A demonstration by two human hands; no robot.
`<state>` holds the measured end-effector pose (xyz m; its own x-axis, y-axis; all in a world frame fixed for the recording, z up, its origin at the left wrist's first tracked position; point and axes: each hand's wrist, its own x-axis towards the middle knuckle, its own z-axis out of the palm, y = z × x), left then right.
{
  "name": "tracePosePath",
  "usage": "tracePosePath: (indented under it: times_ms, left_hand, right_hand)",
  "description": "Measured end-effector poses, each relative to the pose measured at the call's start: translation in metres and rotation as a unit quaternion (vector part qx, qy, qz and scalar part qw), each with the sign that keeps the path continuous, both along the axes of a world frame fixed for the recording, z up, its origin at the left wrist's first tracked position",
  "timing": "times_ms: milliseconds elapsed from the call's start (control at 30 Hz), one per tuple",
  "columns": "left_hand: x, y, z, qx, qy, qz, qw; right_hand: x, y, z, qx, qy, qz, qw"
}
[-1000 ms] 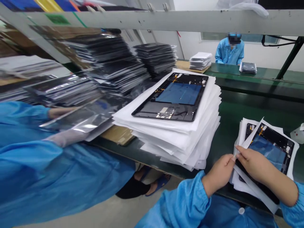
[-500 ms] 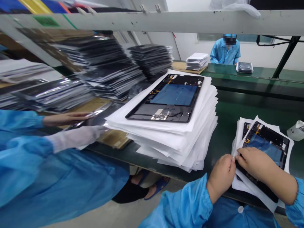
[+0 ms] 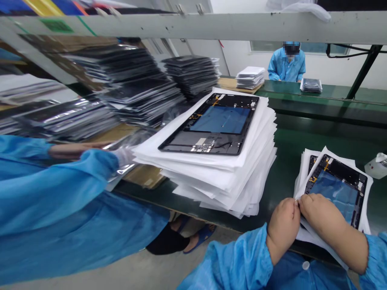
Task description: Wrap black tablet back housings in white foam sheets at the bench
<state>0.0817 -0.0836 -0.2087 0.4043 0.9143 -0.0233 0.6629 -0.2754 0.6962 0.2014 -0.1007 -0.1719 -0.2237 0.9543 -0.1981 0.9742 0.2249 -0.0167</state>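
Observation:
My left hand [image 3: 282, 223] and my right hand [image 3: 322, 215] meet at the near left corner of a small pile of white sheets [image 3: 303, 169] on the green bench. Both pinch the corner of a white sheet there. A black tablet frame [image 3: 337, 187] with a blue panel lies on that pile, and my right palm covers its near end. To the left stands a tall stack of white sheets [image 3: 242, 177] with another open tablet frame [image 3: 217, 123] on top.
A co-worker's blue sleeve [image 3: 60, 181] and gloved hand [image 3: 123, 156] hold a silvery bag [image 3: 134, 139] at the left. Piles of dark bagged parts [image 3: 136, 88] fill the back left. Another person [image 3: 287, 64] works at the far bench. A white bottle [image 3: 376, 165] sits at the right edge.
My hands slid slightly nearer along the sheet corner and the right palm now covers more of the frame. The co-worker's sleeve moved forward over the silvery bag.

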Motion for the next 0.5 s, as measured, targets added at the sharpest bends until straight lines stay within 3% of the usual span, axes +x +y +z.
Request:
tracePosePath:
  times_ms: [167, 300, 400, 500]
  left_hand:
    - [0.000, 0.000, -0.001, -0.012, -0.005, -0.004, 1.000]
    - [0.000, 0.002, 0.002, -0.042, -0.069, 0.001, 0.997]
    - [-0.002, 0.007, 0.002, -0.130, -0.151, 0.010, 0.980]
    - [-0.007, 0.011, -0.002, -0.263, -0.258, 0.043, 0.929]
  right_hand:
    - [-0.005, -0.004, -0.010, 0.024, 0.018, -0.040, 0.999]
    - [-0.005, -0.002, -0.014, 0.050, 0.046, -0.066, 0.995]
    - [0.001, 0.001, -0.014, 0.074, 0.080, -0.080, 0.991]
    - [0.021, -0.006, -0.010, 0.115, 0.105, -0.123, 0.980]
